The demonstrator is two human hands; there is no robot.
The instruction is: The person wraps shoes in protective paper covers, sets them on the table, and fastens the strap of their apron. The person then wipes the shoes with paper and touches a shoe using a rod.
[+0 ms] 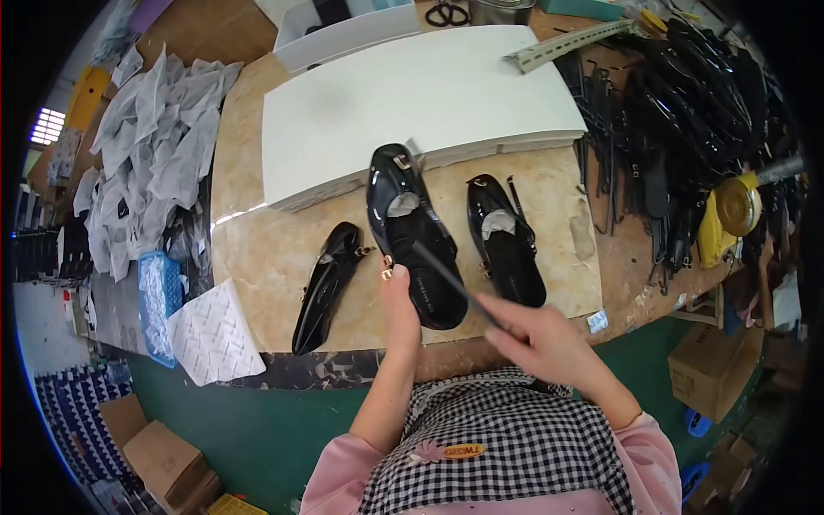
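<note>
A shiny black shoe with a gold buckle and white paper stuffed in its toe is raised above the table, gripped at its side near the heel by my left hand. My right hand is closed around a thin dark tool, blurred by motion, whose far end lies over the shoe's opening. To the right, a second black shoe with paper in its toe rests on the table. Another black shoe lies on its side to the left.
Behind the shoes lies a large white stack of sheets with a metal strip. Black straps and shoe parts pile up at right beside a yellow tape roll. Thin white wrapping, a blue basket and a quilted sheet are at left.
</note>
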